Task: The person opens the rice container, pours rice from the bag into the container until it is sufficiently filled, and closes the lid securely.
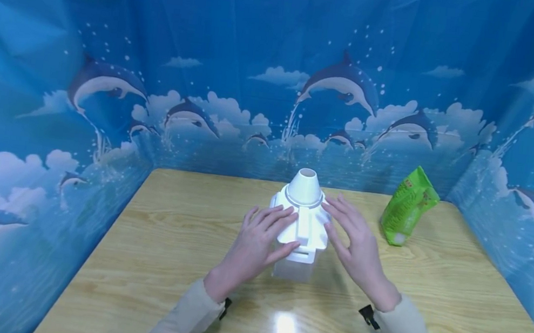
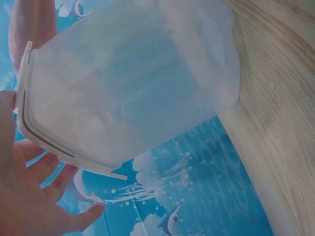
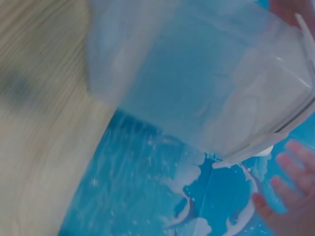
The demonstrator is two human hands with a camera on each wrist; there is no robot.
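A translucent plastic container point(image 1: 293, 271) stands on the wooden table, capped by a white lid point(image 1: 304, 226) with a cone-shaped spout point(image 1: 305, 189) on top. My left hand point(image 1: 259, 237) rests its fingers on the left side of the lid, the thumb near its front flap. In the left wrist view those fingers lie along the underside edge of the lid rim point(image 2: 47, 140). My right hand point(image 1: 357, 247) is at the lid's right side, fingers spread and fairly straight. The right wrist view shows its fingers point(image 3: 290, 172) just off the rim, holding nothing.
A green bag point(image 1: 405, 209) with a pinched top stands at the back right of the wooden table point(image 1: 180, 244). Behind and at both sides hangs a blue curtain point(image 1: 242, 33) printed with dolphins. Light reflects off the table's front.
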